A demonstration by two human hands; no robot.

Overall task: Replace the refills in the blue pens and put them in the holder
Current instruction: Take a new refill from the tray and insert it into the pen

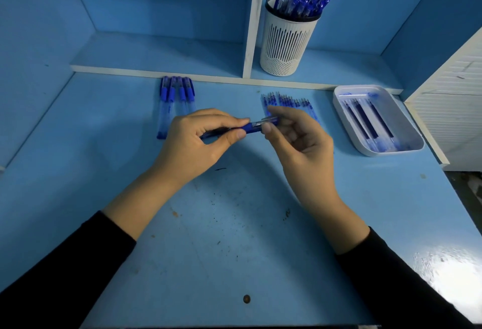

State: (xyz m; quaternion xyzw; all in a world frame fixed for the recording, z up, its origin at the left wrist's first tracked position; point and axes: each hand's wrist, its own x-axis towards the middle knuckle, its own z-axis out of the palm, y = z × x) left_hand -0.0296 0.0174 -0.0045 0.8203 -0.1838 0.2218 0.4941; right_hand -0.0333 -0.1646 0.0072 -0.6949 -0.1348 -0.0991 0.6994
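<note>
A blue pen lies level between my hands above the middle of the desk. My left hand grips its barrel with thumb and fingers. My right hand pinches its clear end between thumb and forefinger. Several more blue pens lie side by side near the shelf edge at the left. A row of several loose refills lies just behind my right hand. The white slotted holder stands on the raised shelf with several blue pens in it.
A white tray at the right holds three dark refills. A white upright divider stands left of the holder. A white panel leans at the far right. The blue desk shows specks and stains.
</note>
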